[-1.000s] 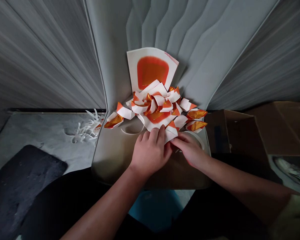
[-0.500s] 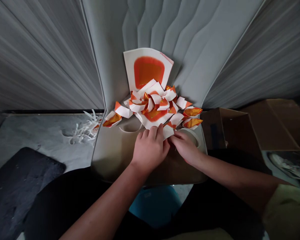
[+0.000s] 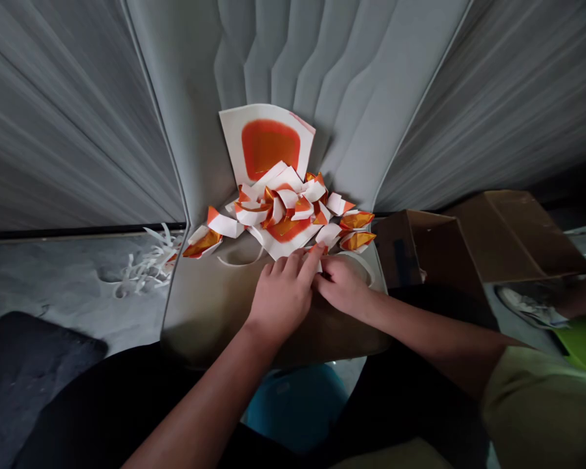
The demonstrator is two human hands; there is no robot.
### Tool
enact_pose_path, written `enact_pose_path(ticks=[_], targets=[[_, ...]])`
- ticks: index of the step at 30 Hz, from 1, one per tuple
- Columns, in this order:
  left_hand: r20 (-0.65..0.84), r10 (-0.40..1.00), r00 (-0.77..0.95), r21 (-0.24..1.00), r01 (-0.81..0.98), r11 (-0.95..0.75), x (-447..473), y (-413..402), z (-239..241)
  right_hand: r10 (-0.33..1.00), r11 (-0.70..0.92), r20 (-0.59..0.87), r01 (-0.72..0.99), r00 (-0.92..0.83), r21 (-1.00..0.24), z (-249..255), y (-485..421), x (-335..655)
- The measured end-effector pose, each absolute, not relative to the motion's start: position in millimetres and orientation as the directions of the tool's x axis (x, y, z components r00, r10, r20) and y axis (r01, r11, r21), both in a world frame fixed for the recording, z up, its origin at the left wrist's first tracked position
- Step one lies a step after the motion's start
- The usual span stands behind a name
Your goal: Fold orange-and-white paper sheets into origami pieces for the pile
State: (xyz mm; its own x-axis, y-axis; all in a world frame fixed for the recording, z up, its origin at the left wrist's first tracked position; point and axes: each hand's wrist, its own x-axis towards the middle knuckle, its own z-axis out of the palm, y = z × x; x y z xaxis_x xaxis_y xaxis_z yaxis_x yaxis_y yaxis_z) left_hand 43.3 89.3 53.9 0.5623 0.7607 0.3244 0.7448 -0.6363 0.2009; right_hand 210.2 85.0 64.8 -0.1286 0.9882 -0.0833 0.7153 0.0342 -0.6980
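Note:
My left hand (image 3: 279, 294) and my right hand (image 3: 342, 285) meet at the near edge of a pile of folded orange-and-white papers (image 3: 286, 207). Both press and pinch one small folded paper (image 3: 318, 248), of which only an orange-tipped corner shows between the fingertips. My left index finger stretches over it, and the right fingers curl against it from the right. The pile lies on a pale board (image 3: 205, 306) in front of me. Behind the pile, flat sheets with an orange centre (image 3: 266, 140) lean against a grey pleated backdrop.
White paper strips (image 3: 146, 264) lie on the grey floor to the left of the board. An open cardboard box (image 3: 439, 244) stands to the right. A dark mat (image 3: 24, 365) is at lower left and a blue object (image 3: 293, 404) sits below the board.
My hands have drawn closer together over the small folded paper, so less of it shows. The view has swung to the right, shifting the pile leftward in the picture.

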Motion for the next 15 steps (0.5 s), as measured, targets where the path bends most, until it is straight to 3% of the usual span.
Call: enact_pose_path(ticks=[6,15], targets=[[0.33,0.786,0.522,0.283,0.74,-0.61,38,93,64,0.978,0.037,-0.157,0.861,-0.134,-0.507,81,89,212],[0.295,0.859,0.419,0.352,0.788,-0.505,49,84,64,0.995,0.084,-0.015,0.916,-0.097,-0.392,92,84,211]])
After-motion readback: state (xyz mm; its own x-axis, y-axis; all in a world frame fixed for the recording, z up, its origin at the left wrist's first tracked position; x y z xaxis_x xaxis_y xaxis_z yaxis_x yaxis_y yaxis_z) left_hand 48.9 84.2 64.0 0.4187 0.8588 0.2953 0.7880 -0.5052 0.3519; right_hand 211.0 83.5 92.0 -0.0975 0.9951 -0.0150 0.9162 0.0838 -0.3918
